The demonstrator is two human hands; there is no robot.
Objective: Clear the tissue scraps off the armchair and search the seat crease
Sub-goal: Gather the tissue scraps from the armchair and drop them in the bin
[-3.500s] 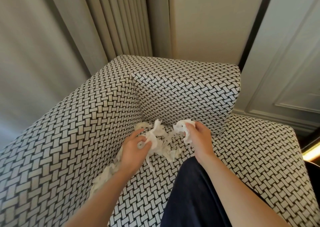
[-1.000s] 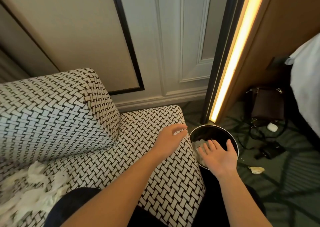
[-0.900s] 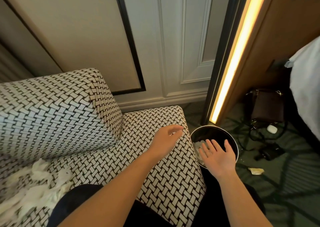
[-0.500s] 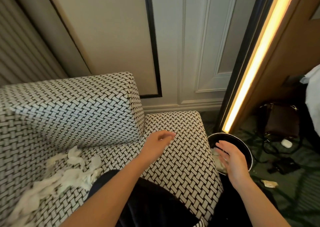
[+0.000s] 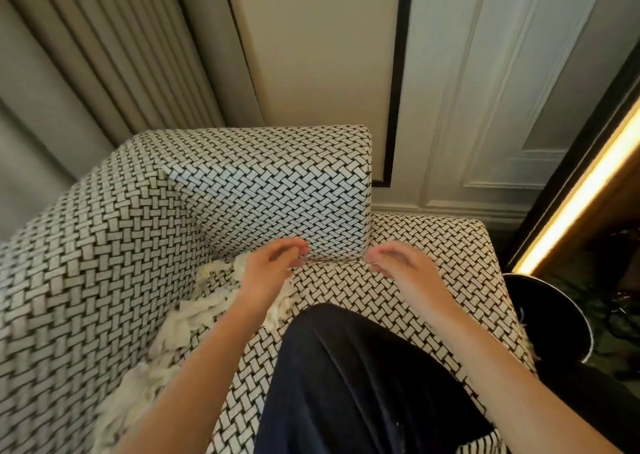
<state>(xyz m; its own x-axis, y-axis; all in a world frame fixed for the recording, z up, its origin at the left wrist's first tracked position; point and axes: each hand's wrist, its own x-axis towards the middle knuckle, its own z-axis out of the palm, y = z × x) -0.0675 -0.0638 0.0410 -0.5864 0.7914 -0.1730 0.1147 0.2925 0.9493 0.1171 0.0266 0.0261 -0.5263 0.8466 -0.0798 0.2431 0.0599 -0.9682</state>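
- While lots of tissue scraps (image 5: 194, 318) are lying on the armchair (image 5: 104, 246), the job is looking only partly done.
- The scraps are sitting under and to the left of the left hand (image 5: 273, 268), piled along the side of the seat.
- The seat crease (image 5: 332, 260) is running just past the fingertips of both hands, and no fingers are digging into it yet.
- The left hand is hanging over the scraps with its fingers loosely bent, holding nothing I can see.
- The right hand (image 5: 398, 266) is hovering near the crease, fingers loosely bent too, holding nothing.
- The two hands are sitting apart, not touching each other.
- A black bin (image 5: 543, 315) is waiting on the floor to the right of the right hand.
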